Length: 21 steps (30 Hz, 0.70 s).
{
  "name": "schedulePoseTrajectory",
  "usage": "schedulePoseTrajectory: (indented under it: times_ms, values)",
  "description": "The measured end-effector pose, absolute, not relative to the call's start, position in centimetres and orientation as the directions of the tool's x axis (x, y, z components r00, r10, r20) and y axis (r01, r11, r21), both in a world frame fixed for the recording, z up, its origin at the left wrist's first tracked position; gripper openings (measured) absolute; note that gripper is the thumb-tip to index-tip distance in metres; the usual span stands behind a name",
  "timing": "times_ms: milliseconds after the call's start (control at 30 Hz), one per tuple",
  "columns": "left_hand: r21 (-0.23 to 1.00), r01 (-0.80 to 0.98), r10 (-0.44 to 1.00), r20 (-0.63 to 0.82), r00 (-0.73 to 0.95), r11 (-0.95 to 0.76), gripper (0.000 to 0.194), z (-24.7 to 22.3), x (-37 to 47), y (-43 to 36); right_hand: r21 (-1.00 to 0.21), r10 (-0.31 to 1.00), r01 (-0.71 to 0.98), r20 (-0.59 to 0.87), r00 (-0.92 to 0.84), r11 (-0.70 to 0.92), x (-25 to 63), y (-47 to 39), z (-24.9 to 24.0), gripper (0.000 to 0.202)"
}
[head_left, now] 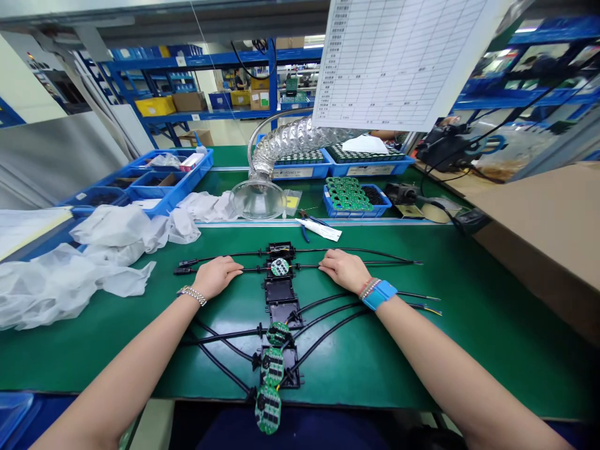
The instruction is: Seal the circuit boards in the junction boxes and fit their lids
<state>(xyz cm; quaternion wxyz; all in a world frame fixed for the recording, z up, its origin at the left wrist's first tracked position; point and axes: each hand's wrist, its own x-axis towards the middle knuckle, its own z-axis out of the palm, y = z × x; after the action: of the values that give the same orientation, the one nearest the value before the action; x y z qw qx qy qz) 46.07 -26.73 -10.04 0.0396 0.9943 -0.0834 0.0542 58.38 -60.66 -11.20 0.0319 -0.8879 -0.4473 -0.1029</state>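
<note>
Both hands flat, nothing gripped: left hand point(216, 275) & right hand point(344, 269) press cable point(307, 267) w/ board point(280, 267) on counter point(469, 312); cable prob light, floppy, board fragile, so grip by black sheath

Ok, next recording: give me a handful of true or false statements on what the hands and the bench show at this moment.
1. Both hands rest on black cables on the green mat. True: the left hand and right hand each lie on a cable either side of a round green board.
2. The right wrist wears a metal watch. False: it wears a blue wristband; the metal watch is on the left wrist.
3. Black housings lie in a row between the arms. True.
4. The clear funnel hood sits right of the blue tray of green boards. False: it sits left of it.
</note>
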Motion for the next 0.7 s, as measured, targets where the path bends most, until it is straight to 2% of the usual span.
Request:
schedulePoseTrajectory:
  times_ms: [133, 200, 267, 333, 533, 633, 700]
  values:
    - [0.064, -0.199, -0.184, 0.181, 0.966, -0.978, 0.033, -8.7, 43.5, -28.7, -0.001, 0.767, 0.798, 0.276, 0.579, -0.602, 56.1, -60.9, -10.0, 0.024]
    - [0.163, -0.25, -0.231, 0.129, 0.964, -0.954, 0.031, -7.8, 41.0, -30.1, -0.113, 0.799, 0.847, 0.287, 0.529, -0.52, 54.0, -60.5, -9.1, 0.026]
    - [0.295, -0.279, -0.286, 0.019, 0.958, -0.914, 0.028, -7.3, 38.3, -31.4, -0.262, 0.875, 0.895, 0.238, 0.422, -0.36, 51.8, -59.7, -8.5, 0.024]
    - [0.352, -0.261, -0.286, -0.021, 0.958, -0.899, 0.024, -7.7, 36.2, -32.2, -0.362, 0.915, 0.887, 0.172, 0.365, -0.286, 50.0, -59.0, -8.2, 0.021]
    - [0.391, -0.196, -0.188, 0.058, 0.98, -0.9, 0.02, -10.0, 34.8, -32.3, -0.481, 0.866, 0.773, 0.054, 0.497, -0.413, 49.4, -59.0, -9.2, 0.019]
    - [0.383, -0.211, -0.169, 0.142, 0.975, -0.899, 0.023, -9.5, 34.9, -32.4, -0.494, 0.879, 0.786, 0.085, 0.469, -0.372, 49.9, -59.5, -9.8, 0.005]
    - [0.334, -0.238, -0.175, 0.209, 0.962, -0.912, 0.025, -8.7, 35.0, -32.4, -0.513, 0.882, 0.794, 0.136, 0.45, -0.326, 50.1, -59.8, -9.8, 0.013]
